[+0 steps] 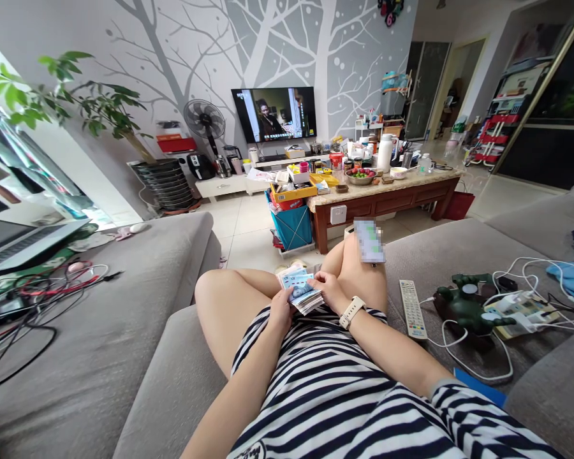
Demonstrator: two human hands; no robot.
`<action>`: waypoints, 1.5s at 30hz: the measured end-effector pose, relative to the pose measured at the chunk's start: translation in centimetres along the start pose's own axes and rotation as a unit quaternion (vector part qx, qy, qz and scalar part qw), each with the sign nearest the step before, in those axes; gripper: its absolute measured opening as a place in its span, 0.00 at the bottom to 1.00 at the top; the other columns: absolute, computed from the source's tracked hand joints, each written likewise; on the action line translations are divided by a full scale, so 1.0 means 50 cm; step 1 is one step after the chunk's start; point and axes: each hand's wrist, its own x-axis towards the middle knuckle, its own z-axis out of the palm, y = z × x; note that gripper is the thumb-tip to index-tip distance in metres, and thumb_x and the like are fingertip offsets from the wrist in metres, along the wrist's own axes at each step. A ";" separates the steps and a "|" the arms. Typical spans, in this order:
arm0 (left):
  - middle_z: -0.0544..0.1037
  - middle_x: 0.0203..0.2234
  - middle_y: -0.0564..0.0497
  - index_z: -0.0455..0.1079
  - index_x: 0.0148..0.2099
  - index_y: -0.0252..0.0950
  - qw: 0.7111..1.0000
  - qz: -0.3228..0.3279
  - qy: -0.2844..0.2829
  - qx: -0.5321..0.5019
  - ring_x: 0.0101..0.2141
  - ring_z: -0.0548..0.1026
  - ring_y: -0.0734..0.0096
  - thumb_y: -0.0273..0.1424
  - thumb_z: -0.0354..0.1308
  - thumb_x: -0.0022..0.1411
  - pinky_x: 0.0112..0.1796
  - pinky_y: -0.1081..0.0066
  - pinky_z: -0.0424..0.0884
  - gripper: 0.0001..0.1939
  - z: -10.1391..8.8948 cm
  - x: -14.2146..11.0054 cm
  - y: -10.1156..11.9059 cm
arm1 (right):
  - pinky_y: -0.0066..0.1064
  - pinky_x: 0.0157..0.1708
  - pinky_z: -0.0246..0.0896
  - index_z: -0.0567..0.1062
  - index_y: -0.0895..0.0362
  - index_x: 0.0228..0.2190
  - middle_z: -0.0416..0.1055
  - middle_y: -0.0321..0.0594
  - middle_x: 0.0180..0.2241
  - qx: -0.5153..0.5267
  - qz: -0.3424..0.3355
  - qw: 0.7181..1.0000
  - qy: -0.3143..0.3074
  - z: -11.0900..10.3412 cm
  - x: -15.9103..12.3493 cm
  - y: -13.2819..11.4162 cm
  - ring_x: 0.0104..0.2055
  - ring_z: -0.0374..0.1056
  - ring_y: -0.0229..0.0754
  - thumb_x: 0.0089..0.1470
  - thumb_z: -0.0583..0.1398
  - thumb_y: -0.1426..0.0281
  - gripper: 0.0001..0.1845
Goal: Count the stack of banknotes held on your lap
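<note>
In the head view a stack of banknotes (302, 294) lies low over my lap, the top ones blue and others pinkish and pale, spread a little at the edges. My left hand (281, 311) is closed on the near left side of the stack, thumb on top. On the right, my right hand (330, 291) pinches the upper right side, with a pale watch (353, 312) on that wrist. A phone (370, 240), its screen blurred, rests on my right thigh beyond the hands.
Right of my leg are a remote control (413, 310), a dark green figurine (469, 303) and a power strip (521, 317) with white cables. Cables (52, 299) and a laptop (23, 245) lie on the left seat. A cluttered coffee table (387, 193) stands ahead.
</note>
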 end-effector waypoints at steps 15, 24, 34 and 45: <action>0.80 0.33 0.40 0.74 0.43 0.27 0.999 -0.012 0.033 -0.037 0.33 0.79 0.60 0.27 0.53 0.60 0.36 0.63 0.77 0.12 -0.015 0.030 -0.015 | 0.31 0.33 0.60 0.70 0.56 0.27 0.67 0.35 0.24 0.054 0.004 0.997 -0.050 0.002 -0.004 -0.007 0.28 0.63 0.39 0.40 0.66 0.57 0.17; 0.80 0.33 0.40 0.74 0.44 0.27 0.998 -0.023 0.030 -0.051 0.33 0.79 0.61 0.26 0.51 0.61 0.37 0.64 0.77 0.13 -0.006 0.022 -0.006 | 0.32 0.36 0.62 0.72 0.57 0.29 0.70 0.37 0.26 0.020 0.017 0.999 -0.043 0.003 -0.008 -0.012 0.32 0.66 0.42 0.43 0.63 0.58 0.16; 0.80 0.34 0.40 0.73 0.48 0.27 0.999 -0.024 0.020 -0.042 0.33 0.80 0.59 0.27 0.51 0.61 0.36 0.63 0.77 0.15 -0.011 0.027 -0.009 | 0.32 0.34 0.59 0.72 0.57 0.30 0.71 0.37 0.27 0.002 0.020 0.999 -0.026 0.004 -0.014 -0.019 0.34 0.64 0.42 0.45 0.62 0.58 0.15; 0.80 0.35 0.40 0.73 0.46 0.26 0.998 -0.020 0.011 -0.054 0.36 0.80 0.59 0.25 0.50 0.62 0.40 0.62 0.76 0.14 -0.017 0.038 -0.015 | 0.31 0.33 0.58 0.72 0.57 0.29 0.69 0.36 0.25 0.001 0.026 0.999 -0.029 0.005 -0.018 -0.024 0.32 0.63 0.41 0.47 0.61 0.58 0.15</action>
